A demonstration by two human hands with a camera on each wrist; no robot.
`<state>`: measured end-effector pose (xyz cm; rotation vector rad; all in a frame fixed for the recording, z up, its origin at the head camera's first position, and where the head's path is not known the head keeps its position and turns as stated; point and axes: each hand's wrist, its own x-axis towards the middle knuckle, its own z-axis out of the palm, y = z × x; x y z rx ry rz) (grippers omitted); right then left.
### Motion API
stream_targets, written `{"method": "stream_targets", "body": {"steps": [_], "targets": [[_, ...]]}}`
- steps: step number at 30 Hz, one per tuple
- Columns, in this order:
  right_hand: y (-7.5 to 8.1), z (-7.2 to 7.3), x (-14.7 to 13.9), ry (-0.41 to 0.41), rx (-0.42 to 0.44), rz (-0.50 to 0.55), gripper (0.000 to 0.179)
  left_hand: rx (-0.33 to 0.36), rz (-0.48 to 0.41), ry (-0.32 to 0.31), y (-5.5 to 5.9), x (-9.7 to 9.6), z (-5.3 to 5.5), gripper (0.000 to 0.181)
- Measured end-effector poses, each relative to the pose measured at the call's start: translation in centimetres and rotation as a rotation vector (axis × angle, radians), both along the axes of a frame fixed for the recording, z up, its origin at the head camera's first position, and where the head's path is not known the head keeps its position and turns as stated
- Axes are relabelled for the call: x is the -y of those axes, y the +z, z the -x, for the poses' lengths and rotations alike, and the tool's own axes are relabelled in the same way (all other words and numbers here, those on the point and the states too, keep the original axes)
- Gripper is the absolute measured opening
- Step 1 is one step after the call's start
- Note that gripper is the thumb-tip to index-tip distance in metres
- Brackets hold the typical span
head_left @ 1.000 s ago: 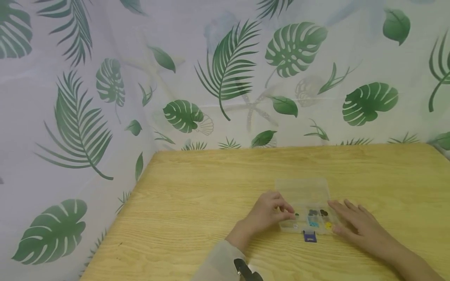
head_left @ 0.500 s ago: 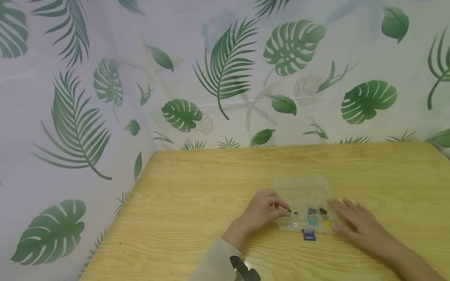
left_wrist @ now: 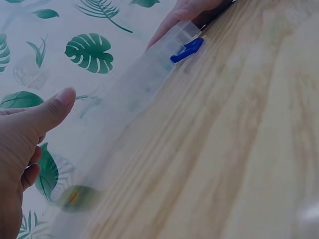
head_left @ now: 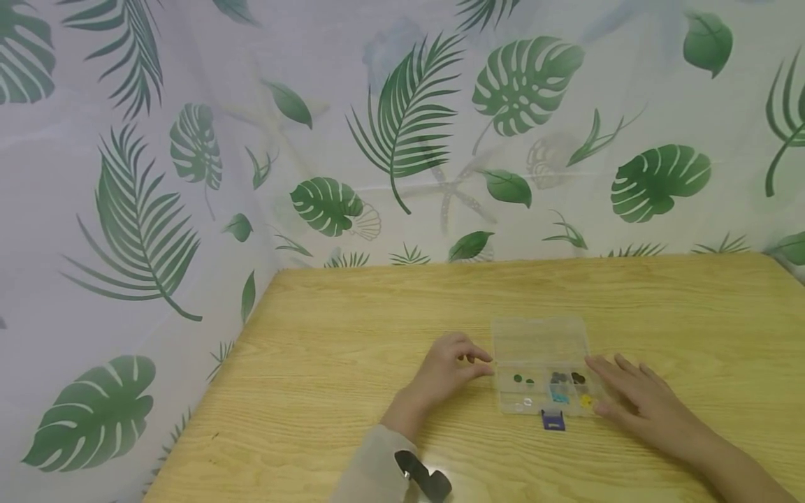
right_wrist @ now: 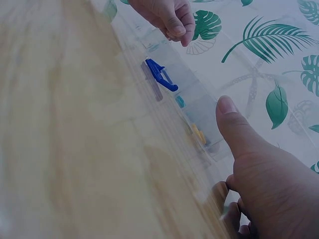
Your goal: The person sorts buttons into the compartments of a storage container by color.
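A clear plastic compartment box (head_left: 512, 411) lies on the table with its lid (head_left: 534, 339) raised at the back. Two small round green pieces (head_left: 518, 378) are in the back left compartment. Dark pieces (head_left: 578, 378), light blue pieces (head_left: 559, 397) and yellow pieces (head_left: 587, 400) fill compartments on the right. My left hand (head_left: 443, 370) is just beside the box's left edge, thumb and forefinger slightly apart, with nothing visible between them. Along the right edge, my right hand (head_left: 650, 405) touches the box with straight, spread fingers; in the right wrist view its thumb (right_wrist: 232, 117) stands out straight.
A blue latch (head_left: 553, 420) sticks out from the box's front edge onto the wood-grain table (head_left: 377, 328). Behind the table hangs a white leaf-patterned cloth (head_left: 434, 230). A black strap (head_left: 421, 475) circles my left sleeve.
My left hand has drawn back leftward from over the box to beside its edge. The second green piece, hidden at first, now shows in the back left compartment. My right hand stays put.
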<state>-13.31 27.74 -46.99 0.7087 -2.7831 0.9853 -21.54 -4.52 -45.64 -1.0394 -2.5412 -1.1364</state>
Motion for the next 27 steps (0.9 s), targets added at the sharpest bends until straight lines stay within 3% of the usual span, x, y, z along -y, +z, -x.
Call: {"method": "stream_targets", "body": {"steps": [8,14,27], "targets": [[0.0,0.0,0.1,0.002,-0.001,0.003,0.064,0.1,-0.059,0.073,0.3,1.7,0.4,0.018],[0.0,-0.1,0.1,-0.004,-0.006,0.0,0.064,0.166,-0.057,0.128,0.2,2.5,0.7,0.019],[0.1,0.0,0.0,0.008,0.008,0.018,0.064,0.167,0.064,0.149,-1.1,4.4,1.4,0.024]]}}
